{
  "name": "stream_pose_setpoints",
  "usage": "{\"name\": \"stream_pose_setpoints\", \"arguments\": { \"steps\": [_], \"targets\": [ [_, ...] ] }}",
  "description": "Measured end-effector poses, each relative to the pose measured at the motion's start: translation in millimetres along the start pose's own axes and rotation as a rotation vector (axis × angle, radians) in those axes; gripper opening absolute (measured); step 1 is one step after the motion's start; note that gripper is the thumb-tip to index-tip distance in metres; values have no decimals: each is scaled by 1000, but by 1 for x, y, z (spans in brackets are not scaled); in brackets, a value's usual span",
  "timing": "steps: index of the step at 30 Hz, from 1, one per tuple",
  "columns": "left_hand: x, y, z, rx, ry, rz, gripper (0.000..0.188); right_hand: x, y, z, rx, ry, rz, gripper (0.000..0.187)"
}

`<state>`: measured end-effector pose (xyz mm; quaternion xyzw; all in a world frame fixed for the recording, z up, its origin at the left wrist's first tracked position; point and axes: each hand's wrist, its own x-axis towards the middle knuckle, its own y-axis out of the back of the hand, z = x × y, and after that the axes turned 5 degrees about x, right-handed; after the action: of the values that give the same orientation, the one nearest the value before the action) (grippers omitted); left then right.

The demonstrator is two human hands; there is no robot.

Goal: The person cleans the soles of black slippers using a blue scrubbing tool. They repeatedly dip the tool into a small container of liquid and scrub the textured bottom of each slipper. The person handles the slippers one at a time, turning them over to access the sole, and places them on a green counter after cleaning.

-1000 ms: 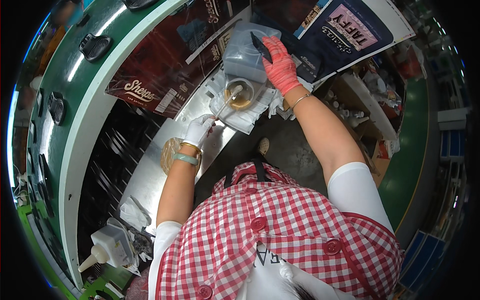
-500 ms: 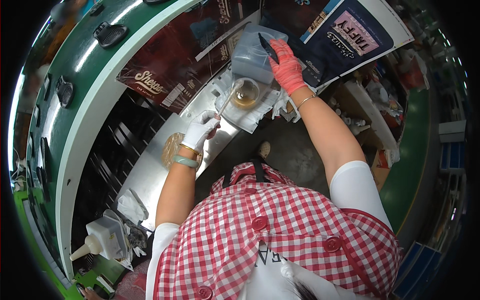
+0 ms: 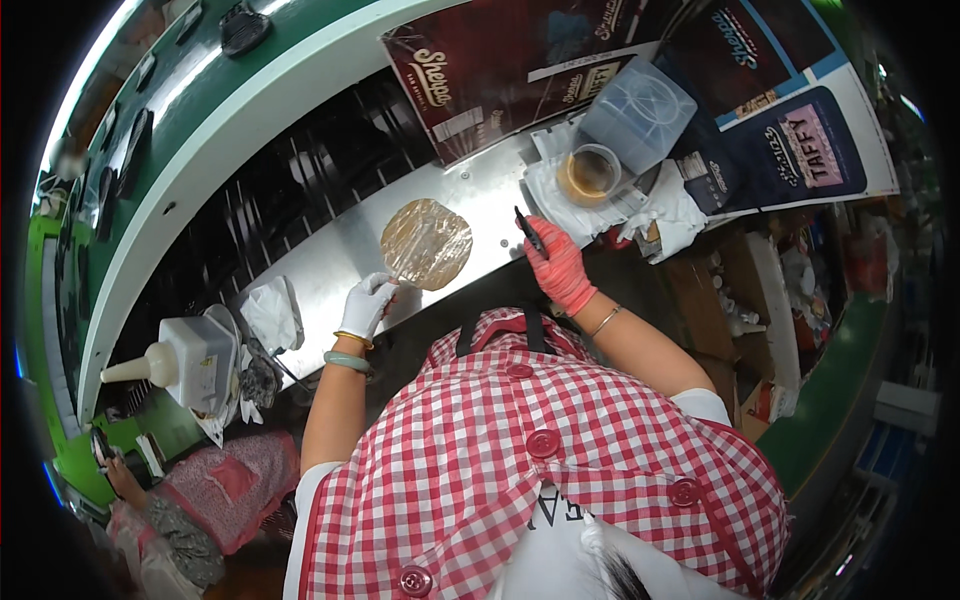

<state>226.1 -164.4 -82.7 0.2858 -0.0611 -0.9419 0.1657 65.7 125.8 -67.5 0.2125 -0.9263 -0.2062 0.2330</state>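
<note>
My left hand (image 3: 368,306), in a white glove, has its fingers pinched at the near edge of a round tan disc (image 3: 427,245) with a shiny, film-like surface. The thin stick in those fingers barely shows against the disc. My right hand (image 3: 561,268), in an orange-red glove, grips a black shoe sole (image 3: 530,233), seen nearly edge-on. It is held up to the right of the disc, above the metal ledge's front edge. Farther right, a clear cup (image 3: 590,176) with amber liquid stands on white papers, beside a translucent plastic box (image 3: 640,115).
Black soles (image 3: 243,30) lie on the green conveyor (image 3: 190,85) behind a pale rail. A squeeze bottle (image 3: 195,365) and crumpled white paper (image 3: 270,314) sit at the ledge's left end. Another person's arm (image 3: 128,485) is at the lower left. Printed sheets (image 3: 820,150) hang at right.
My left hand has drawn the stick out of the cup and moved to the disc. My right hand has come back from beside the plastic box with the sole. The view has shifted left.
</note>
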Motion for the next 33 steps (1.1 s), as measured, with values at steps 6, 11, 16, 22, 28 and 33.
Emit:
{"name": "stream_pose_setpoints", "arguments": {
  "steps": [6,11,16,22,28,33],
  "targets": [
    [-5,-13,-27,152,22,2,20,5,-54,-9,12,-127,-214,30],
    [-5,-12,-42,620,-205,196,23,20,-69,-15,1,-149,-330,37],
    [-6,10,-46,631,-116,138,25,7,-89,16,-317,60,-359,37],
    [-9,49,-19,471,100,-78,21,4,-93,15,-401,5,-374,41],
    [-10,74,14,616,134,-140,26,5,-93,16,-367,-28,-396,44],
    [1,85,23,703,137,-143,34,6,-91,11,-411,27,-396,40]
  ]
}}
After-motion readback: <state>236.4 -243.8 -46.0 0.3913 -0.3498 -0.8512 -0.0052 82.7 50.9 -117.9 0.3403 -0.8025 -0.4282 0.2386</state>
